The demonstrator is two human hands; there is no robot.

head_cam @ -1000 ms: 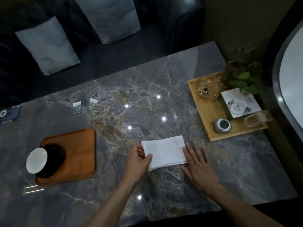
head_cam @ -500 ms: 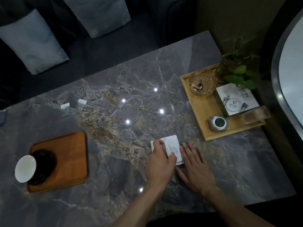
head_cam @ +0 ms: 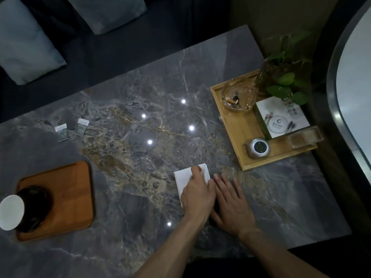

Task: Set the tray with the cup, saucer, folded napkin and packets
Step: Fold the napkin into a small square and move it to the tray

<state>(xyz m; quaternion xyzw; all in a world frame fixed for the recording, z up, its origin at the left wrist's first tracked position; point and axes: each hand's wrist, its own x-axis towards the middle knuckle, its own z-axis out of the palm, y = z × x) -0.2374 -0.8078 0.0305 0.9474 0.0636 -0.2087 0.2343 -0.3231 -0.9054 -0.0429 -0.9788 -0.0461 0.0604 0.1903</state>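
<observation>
A white napkin (head_cam: 183, 178), folded narrow, lies on the grey marble table near its front middle. My left hand (head_cam: 197, 194) lies on top of the napkin, fingers curled at its far right edge. Flat on the table beside it is my right hand (head_cam: 230, 203), fingers apart, touching the napkin's right side. At the left stands a dark wooden tray (head_cam: 66, 195) with a dark saucer (head_cam: 38, 205) and a white cup (head_cam: 10, 211) on its left end. Two small packets (head_cam: 71, 129) lie on the table beyond the tray.
A light wooden tray (head_cam: 239, 133) at the right holds a glass ashtray (head_cam: 236, 97), a white booklet (head_cam: 283, 117), a small round silver device (head_cam: 258, 148), a clear box (head_cam: 305, 136) and a plant (head_cam: 285, 77). A dark sofa with grey cushions (head_cam: 26, 47) runs behind the table.
My left hand has folded the napkin's left half over to the right, leaving it about half as wide, and now lies on it. The right hand has stayed at its right edge.
</observation>
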